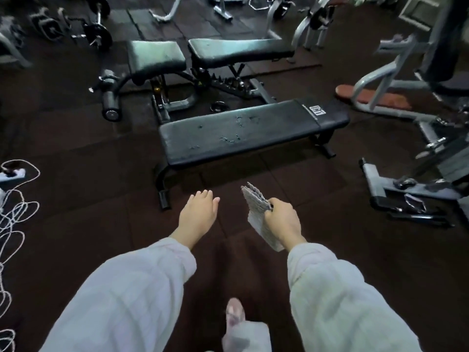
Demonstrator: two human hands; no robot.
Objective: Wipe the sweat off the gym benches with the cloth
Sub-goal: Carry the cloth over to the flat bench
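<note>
A flat black bench [243, 133] stands across the floor ahead of me, its pad scuffed and spotted in the middle. Behind it is an adjustable black bench [218, 53] with a separate seat pad [155, 57]. My right hand [283, 221] grips a folded grey cloth [257, 212], held upright in the air in front of the flat bench and apart from it. My left hand [199, 214] hovers beside it, palm down, fingers loosely spread, holding nothing.
Dark rubber floor tiles lie between me and the benches. A white cable [15, 217] coils at the left edge. Grey machine frames [396, 189] and a red pad [373, 97] crowd the right. Barbells and plates [97, 36] lie at back left. My foot [234, 313] shows below.
</note>
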